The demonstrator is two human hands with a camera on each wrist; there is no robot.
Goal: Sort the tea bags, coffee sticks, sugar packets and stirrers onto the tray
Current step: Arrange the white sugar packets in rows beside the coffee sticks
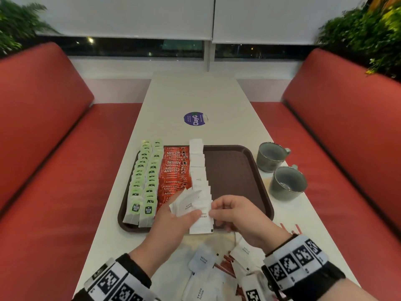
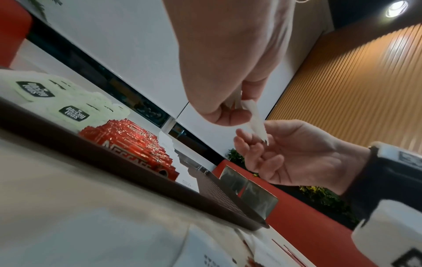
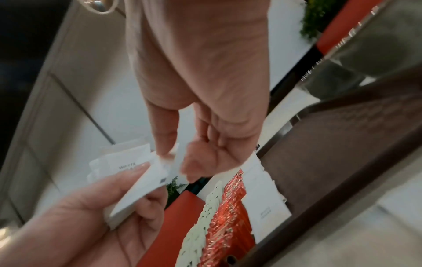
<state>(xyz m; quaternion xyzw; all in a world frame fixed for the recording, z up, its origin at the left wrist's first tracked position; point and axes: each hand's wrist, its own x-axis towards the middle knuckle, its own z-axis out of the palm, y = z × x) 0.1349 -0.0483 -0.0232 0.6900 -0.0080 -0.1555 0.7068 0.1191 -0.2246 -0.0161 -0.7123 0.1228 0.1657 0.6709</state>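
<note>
- Brown plastic tray (image 1: 236, 168) lies lengthwise on the white table (image 1: 195, 94) in the head view, holding four columns from its left: two of green tea bags (image 1: 143, 181), one of red coffee sticks (image 1: 173, 170), one of white sugar packets (image 1: 198, 168); its right part is bare. The left hand (image 1: 171, 224) grips a fanned wad of sugar packets (image 1: 186, 205) over the near end of the sugar column, and the right hand (image 1: 236, 213) pinches the wad's right edge. The column's long axis runs away from the person, directly ahead of both hands. Loose sugar packets (image 1: 201, 259) and red stirrers (image 1: 225, 266) lie between the wrists; two grey cups (image 1: 280, 170) stand right of the tray.
- Left wrist view: left fingertips (image 2: 230, 117) pinch the thin white edge, with the right hand touching it from below.
- Right wrist view: right thumb and forefinger close on one packet of the wad, blurred.
</note>
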